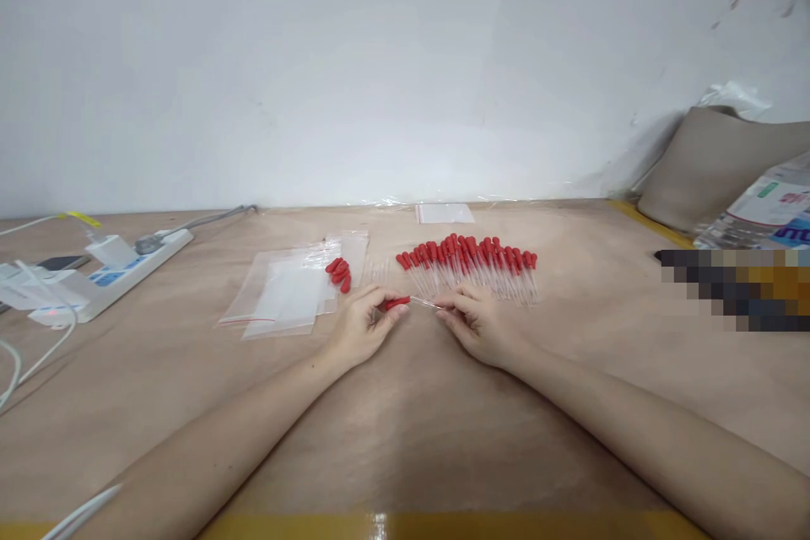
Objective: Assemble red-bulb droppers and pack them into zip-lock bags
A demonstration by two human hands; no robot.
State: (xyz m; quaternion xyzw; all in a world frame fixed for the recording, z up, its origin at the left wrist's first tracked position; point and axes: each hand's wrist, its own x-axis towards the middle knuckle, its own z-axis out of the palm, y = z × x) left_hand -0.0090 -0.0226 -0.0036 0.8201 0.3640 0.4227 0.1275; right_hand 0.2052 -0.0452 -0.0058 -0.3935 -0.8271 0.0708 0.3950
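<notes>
Between finger and thumb, my left hand [365, 322] pinches a red rubber bulb [397, 303]. A thin clear dropper tube [423, 301] meets the bulb's open end; how deep it sits I cannot tell. My right hand [476, 322] is closed on the tube's other end. Just behind my hands lies a wide row of droppers [472, 257], red bulbs away from me and clear tubes toward me. Several loose red bulbs [340, 273] rest on clear plastic bags [278, 291] left of my left hand. A few bare clear tubes [378, 272] lie beside them.
A white power strip [126, 274] with plugged-in chargers and cables stands at the left. Another small zip bag [444, 213] lies near the wall. At the right are a grey-brown curved object [715, 160] and a labelled clear plastic package [769, 207].
</notes>
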